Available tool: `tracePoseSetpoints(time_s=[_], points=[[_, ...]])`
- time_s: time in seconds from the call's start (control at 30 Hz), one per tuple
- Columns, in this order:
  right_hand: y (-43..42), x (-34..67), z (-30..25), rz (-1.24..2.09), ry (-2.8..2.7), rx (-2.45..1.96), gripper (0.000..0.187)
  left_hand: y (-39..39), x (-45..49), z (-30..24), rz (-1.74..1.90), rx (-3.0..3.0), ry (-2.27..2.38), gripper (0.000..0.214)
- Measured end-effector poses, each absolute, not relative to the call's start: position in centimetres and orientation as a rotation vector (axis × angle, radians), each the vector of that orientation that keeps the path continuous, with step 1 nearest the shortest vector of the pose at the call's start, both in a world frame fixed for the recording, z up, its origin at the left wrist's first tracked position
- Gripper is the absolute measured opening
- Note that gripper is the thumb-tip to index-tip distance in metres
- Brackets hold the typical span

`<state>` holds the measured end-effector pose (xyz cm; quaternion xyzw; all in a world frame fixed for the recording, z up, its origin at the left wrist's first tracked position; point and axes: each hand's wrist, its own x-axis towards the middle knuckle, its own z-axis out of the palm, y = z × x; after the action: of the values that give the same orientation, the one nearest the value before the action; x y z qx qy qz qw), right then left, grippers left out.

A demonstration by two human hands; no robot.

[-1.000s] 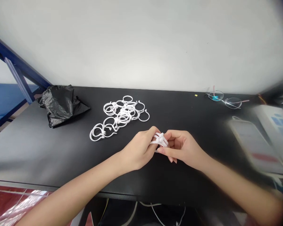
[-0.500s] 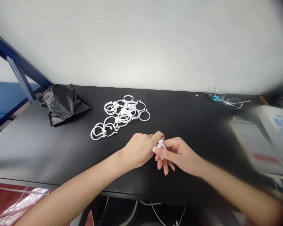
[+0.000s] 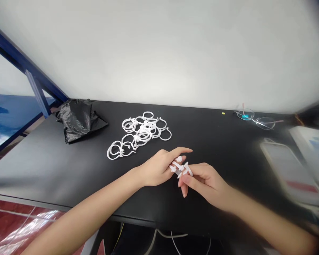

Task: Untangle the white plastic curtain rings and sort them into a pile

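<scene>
Has both hands above the front half of the black tabletop (image 3: 69, 170), with the back edge running along the pale wall (image 3: 159, 53) and the front edge passing under the left forearm. Has open room toward the front left corner and, near the back edge, between the pile of loose rings (image 3: 146, 134) and the eyeglasses (image 3: 254, 120). Meets tighter space at the right, beside a blurred phone-like device (image 3: 292, 171) and a box (image 3: 315, 147). Grips white rings (image 3: 187, 169) in the left hand (image 3: 158, 168), index finger stretched toward the right edge, other fingers bent around them. Pinches the same cluster with the right hand (image 3: 211, 182), thumb and index finger nearly together. Cannot tell how many. Faces a black plastic bag (image 3: 78, 118) near the back left corner. Cannot read the box's smeared blue print or the cyan marks on one lens.
</scene>
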<state>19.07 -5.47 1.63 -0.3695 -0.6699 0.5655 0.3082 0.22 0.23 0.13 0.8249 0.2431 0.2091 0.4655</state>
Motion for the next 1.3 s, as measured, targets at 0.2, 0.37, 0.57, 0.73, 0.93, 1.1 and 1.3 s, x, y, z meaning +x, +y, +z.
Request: tracePoseSetpoints(time_s=[0.2,0.37,0.57,0.73,0.93,1.1,1.3], points=[[-3.9,19.7,1.3,1.634,-1.476,-1.035,0.029,1.5,-2.0,3.0,0.348,2.064,0.792,0.054],[-0.3,19.6,1.8,1.332,-1.332,-1.200,0.031,2.2,-7.6,5.2,0.575,1.996,1.019,0.039],[4.5,14.3,2.1,0.912,-1.871,-1.090,0.032,4.8,-12.1,1.4,1.172,1.932,1.517,0.040],[6.1,11.6,1.0,0.830,-1.972,-1.002,0.021,5.6,-12.4,-1.6,0.870,2.198,1.528,0.064],[7.1,12.9,-0.7,0.461,-1.935,-1.233,0.058,6.7,-11.5,-2.6,0.608,2.312,1.453,0.090],[8.8,12.1,-2.0,0.533,-2.233,-1.402,0.075,7.9,-10.4,-2.5,0.540,2.342,1.401,0.084],[8.2,12.5,-2.3,0.496,-2.325,-1.293,0.057,9.0,-8.8,-2.2,0.633,2.362,1.201,0.091]])
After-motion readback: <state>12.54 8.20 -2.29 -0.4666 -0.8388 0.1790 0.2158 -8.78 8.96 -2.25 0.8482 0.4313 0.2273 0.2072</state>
